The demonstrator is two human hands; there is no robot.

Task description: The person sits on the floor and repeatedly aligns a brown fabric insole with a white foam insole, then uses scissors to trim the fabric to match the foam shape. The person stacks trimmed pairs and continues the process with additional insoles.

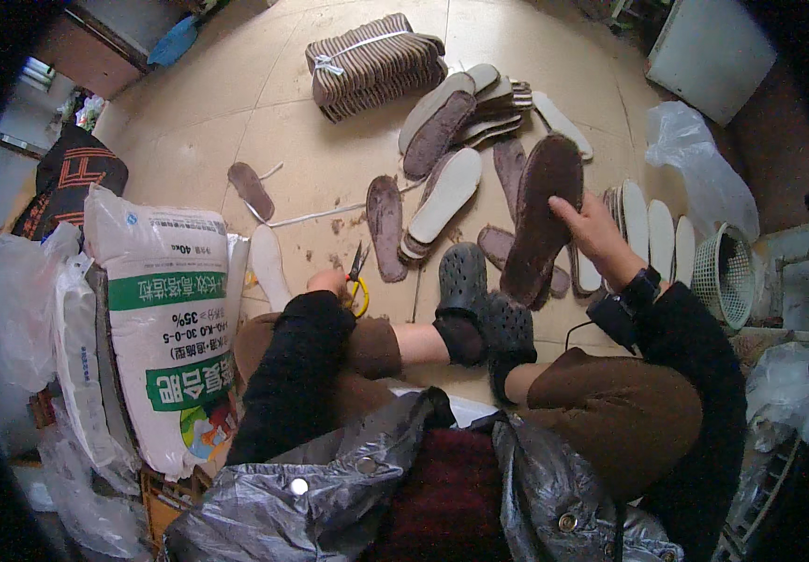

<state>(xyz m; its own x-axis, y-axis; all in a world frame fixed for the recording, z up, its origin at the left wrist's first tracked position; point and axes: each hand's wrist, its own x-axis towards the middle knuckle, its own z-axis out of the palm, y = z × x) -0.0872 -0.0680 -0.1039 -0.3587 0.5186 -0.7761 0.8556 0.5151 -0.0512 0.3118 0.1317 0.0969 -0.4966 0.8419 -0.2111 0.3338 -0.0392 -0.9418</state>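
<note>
My right hand (pixel 601 239) grips a dark brown fleecy insole (pixel 543 211), thumb on its face and fingers behind it. By my left knee, my left hand (pixel 329 282) is closed at the handles of a pair of scissors (pixel 358 276) with yellow and red grips; the blades point away from me, slightly apart. My sleeve and the angle hide most of the left fingers. Beyond my shoes, a white-backed insole (pixel 446 197) tops a small stack, beside a loose brown insole (pixel 385 228). A pale insole (pixel 268 267) lies left of the scissors.
A tied bundle of striped insoles (pixel 371 61) sits at the far side. More insoles (pixel 648 220) stand in a row at right, near a white plastic basket (pixel 723 272) and a clear plastic bag (pixel 699 159). A full white-and-green sack (pixel 170 328) stands at left. White cord (pixel 329 215) trails over the floor.
</note>
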